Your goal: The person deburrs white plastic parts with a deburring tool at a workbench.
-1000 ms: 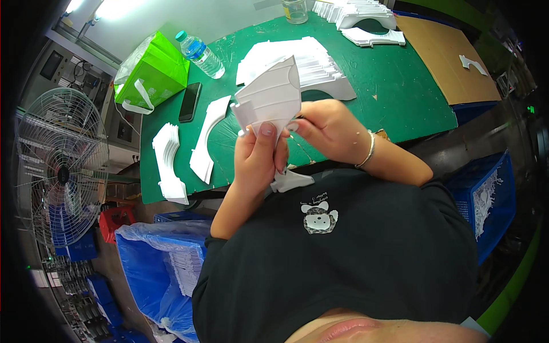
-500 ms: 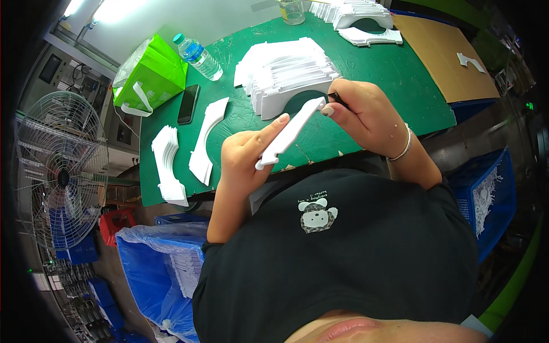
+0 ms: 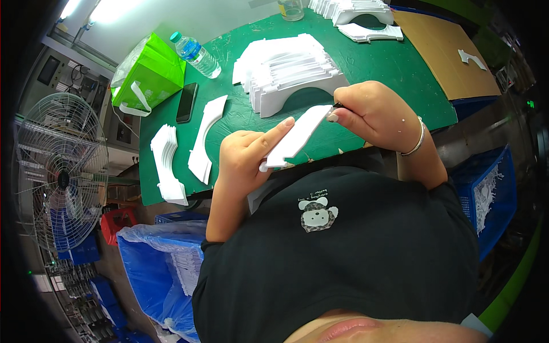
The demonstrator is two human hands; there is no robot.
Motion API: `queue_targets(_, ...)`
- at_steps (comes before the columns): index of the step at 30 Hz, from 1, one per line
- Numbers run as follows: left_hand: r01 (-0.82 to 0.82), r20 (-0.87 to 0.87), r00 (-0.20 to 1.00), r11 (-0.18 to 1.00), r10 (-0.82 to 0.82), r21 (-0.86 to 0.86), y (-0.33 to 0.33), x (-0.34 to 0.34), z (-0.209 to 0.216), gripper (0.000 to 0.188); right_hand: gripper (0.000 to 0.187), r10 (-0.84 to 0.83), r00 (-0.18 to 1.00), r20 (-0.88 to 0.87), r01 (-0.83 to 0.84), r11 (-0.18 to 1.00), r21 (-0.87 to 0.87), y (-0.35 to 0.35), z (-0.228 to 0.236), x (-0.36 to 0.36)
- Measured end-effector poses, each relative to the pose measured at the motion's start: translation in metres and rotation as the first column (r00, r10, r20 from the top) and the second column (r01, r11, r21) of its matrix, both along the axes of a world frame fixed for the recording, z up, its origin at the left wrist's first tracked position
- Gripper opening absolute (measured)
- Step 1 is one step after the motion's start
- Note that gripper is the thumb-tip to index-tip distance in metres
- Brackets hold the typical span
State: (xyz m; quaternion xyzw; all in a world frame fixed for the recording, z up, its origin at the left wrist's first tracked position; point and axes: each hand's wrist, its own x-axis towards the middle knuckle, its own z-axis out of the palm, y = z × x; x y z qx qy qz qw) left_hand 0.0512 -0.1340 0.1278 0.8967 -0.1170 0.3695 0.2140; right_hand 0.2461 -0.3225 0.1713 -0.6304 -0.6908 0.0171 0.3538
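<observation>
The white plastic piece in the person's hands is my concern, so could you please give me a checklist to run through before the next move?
1. White plastic piece held by the left hand: ok.
2. Slim dark tool held in the right hand: ok, though mostly hidden.
3. Left index fingertip apart from the tool: ok.
4. Tool touching the piece: cannot tell.
5. Piece's edges smooth: cannot tell, too small to judge.
6. Water bottle capped: ok.
</observation>
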Motion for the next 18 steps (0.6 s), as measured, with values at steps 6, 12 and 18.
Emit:
queue_targets(6,-0.057,-0.088,0.994,0.997,0.062,0.054,-0.002,0.001,0.002,0.043,0.037,-0.020,0.999,-0.039,0.018,0.997,-0.075,-0.005,-0.010,0.008)
queue_targets(12,-0.103,-0.047,0.994,0.995,0.103,0.003,0.009,-0.002,-0.001,0.039,0.039,-0.033,0.989,-0.147,0.017,0.994,-0.109,-0.013,-0.021,0.025)
queue_targets(18,-0.409,0.053,0.909,0.856,0.414,0.316,0.026,-0.023,0.007,0.030,0.035,-0.250,0.953,0.173,0.279,0.946,-0.165,-0.015,-0.031,0.032)
